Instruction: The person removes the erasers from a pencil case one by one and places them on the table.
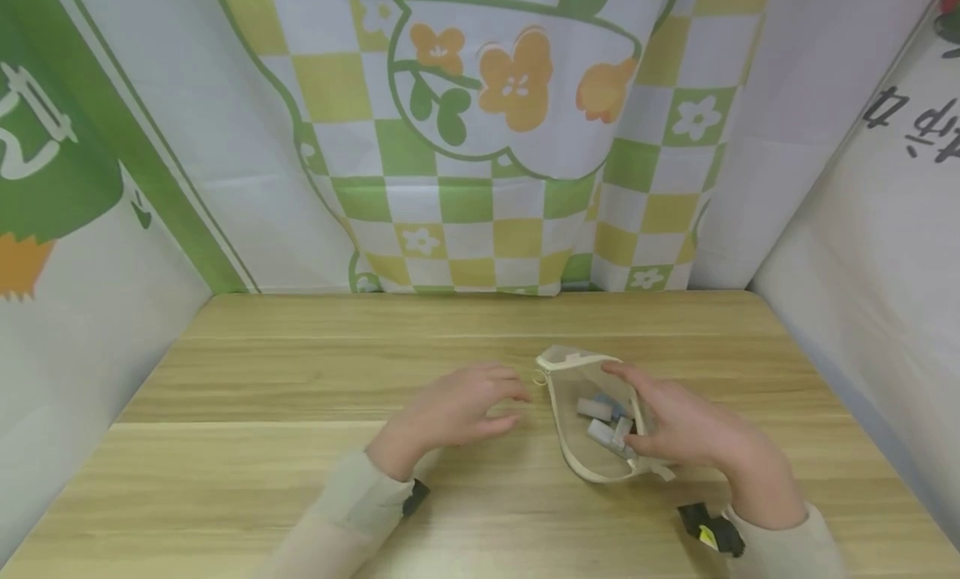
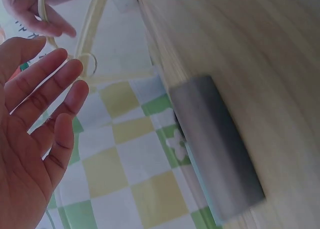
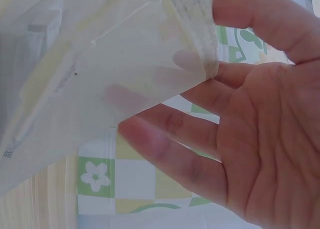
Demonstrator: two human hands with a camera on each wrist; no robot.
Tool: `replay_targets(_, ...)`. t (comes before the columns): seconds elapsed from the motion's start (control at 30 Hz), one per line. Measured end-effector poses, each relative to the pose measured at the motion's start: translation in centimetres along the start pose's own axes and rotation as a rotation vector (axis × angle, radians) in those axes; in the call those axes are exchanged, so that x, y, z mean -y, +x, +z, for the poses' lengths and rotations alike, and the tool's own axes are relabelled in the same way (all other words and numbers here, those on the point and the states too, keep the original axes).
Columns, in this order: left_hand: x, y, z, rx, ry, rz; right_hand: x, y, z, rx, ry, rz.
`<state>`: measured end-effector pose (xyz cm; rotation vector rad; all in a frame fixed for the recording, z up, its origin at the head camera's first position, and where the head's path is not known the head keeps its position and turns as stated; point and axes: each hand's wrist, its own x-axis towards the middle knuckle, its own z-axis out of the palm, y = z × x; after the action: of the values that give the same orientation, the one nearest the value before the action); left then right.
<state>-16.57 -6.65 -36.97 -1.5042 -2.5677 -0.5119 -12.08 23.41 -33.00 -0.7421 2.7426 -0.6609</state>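
A translucent, pale-cream zippered pouch [image 1: 577, 379] sits right of centre on the tabletop, its mouth spread wide, with small grey, white and blue blocks [image 1: 596, 410] inside. The right hand [image 1: 690, 421] grasps the pouch's right side, some fingers showing through the thin material in the right wrist view. The left hand [image 1: 465, 404] is released, fingers loosely bent, just beside the round zip pull [image 1: 539, 377] but apart from it. Cream sleeves [image 1: 337, 500] cover both forearms, with black pieces [image 1: 711, 529] at the wrists.

The light-brown wood-grain tabletop [image 1: 300, 362] has streaks running side to side and rounded far corners. Beyond its far edge hangs a white cloth [image 1: 468, 200] with green and yellow checks, white blossoms and orange flowers. A green, white and orange cloth panel [image 1: 60, 179] flanks the left; a white sheet with dark written characters [image 1: 862, 221] flanks the right.
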Motion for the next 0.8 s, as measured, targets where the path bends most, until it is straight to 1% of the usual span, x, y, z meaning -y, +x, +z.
replay_targets(0.13, -0.3, 0.7, 0.2, 0.009, 0.009, 0.023, 0.0, 0.0, 0.0, 0.015, 0.020, 0.015)
replay_targets(0.37, -0.9, 2.0, 0.4, 0.019, 0.002, 0.010, 0.0, 0.0, -0.1, 0.017, 0.032, 0.010)
replay_targets(0.47, -1.1, 2.5, 0.6, 0.007, -0.006, 0.031, -0.1, -0.1, -0.2, 0.019, 0.040, 0.011)
replay_targets(0.67, -1.6, 3.6, 1.3, -0.041, -0.003, 0.089, -0.1, -0.2, -0.3, 0.034, 0.046, 0.013)
replay_targets(0.8, -2.2, 4.2, 1.8, -0.030, 0.000, 0.099, 0.0, -0.3, -0.3, 0.045, 0.061, 0.010)
